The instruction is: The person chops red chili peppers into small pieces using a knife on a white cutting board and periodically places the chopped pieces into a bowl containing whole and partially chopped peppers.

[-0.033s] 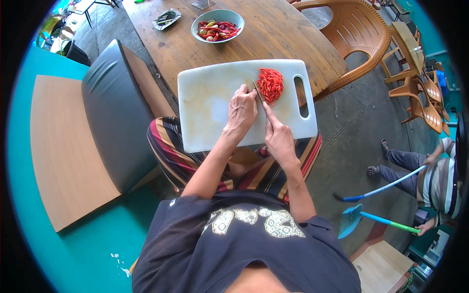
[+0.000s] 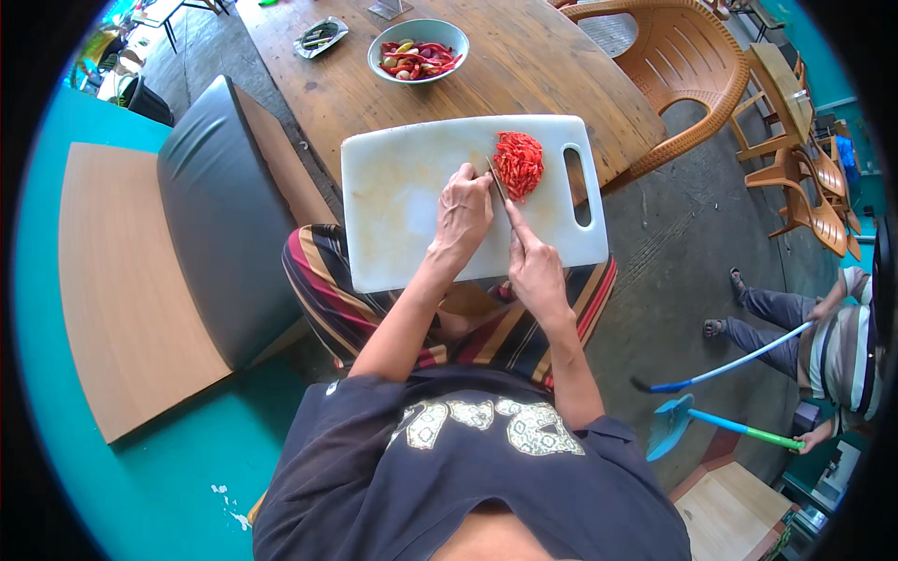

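Wooden table [image 2: 524, 75] with bowl [image 2: 418, 50], board [image 2: 412, 201]

Knife handle [image 2: 520, 245] hidden inside the right hand [image 2: 538, 271] grip.

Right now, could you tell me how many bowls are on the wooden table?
1: a grey bowl of red chillies stands on the wooden table, beyond the white cutting board. More may lie outside the frame.

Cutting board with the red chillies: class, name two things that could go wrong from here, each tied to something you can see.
1. The left hand rests right beside the knife held by the right hand; a slip could nick a fingertip.
2. The white cutting board juts past the wooden table edge over the lap, so pressure might tip it and spill the chopped red chillies.
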`<action>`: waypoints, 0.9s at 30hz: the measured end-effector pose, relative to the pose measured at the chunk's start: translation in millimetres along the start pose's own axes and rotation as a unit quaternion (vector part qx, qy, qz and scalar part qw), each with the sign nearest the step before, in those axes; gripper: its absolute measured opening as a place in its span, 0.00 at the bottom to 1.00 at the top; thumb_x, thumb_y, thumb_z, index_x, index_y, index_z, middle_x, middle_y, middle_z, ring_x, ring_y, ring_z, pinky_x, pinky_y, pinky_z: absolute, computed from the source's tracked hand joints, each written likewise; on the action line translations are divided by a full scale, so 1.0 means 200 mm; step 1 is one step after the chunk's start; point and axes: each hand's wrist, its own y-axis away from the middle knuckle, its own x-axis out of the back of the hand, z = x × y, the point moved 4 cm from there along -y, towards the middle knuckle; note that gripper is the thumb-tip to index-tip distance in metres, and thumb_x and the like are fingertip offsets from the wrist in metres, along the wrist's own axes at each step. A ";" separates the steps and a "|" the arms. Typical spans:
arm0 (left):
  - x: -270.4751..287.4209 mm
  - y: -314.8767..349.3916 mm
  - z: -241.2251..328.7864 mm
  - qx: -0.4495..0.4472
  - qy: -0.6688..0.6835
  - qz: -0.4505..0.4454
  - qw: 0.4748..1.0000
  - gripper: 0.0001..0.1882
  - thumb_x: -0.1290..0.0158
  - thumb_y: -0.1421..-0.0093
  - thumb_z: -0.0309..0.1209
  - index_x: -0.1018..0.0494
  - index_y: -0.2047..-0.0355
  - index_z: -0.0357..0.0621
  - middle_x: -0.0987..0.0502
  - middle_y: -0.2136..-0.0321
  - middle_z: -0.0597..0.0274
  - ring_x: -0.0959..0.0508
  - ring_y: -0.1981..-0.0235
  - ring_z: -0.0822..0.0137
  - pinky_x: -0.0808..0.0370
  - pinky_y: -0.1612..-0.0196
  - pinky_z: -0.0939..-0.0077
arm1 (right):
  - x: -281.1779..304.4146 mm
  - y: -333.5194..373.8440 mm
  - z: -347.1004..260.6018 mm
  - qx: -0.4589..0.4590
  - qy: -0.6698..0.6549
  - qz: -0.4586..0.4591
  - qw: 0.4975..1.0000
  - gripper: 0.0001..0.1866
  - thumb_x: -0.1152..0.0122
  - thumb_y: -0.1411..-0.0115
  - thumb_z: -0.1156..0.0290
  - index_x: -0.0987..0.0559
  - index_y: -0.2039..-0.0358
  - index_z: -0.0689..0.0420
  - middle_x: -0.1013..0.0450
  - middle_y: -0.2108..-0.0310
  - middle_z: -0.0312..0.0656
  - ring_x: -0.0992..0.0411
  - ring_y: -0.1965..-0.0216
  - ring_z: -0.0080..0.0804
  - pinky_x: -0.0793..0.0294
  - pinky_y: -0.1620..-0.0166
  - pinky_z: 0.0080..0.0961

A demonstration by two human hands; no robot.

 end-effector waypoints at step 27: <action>0.02 -0.02 0.00 0.012 0.010 -0.025 1.000 0.09 0.46 0.44 0.24 0.20 0.65 0.33 0.26 0.68 0.45 0.22 0.67 0.46 0.25 0.60 0.57 | 0.00 0.02 0.00 -0.036 -0.024 -0.018 0.999 0.26 0.53 0.32 0.73 0.34 0.34 0.47 0.26 0.71 0.63 0.23 0.67 0.59 0.26 0.60 0.48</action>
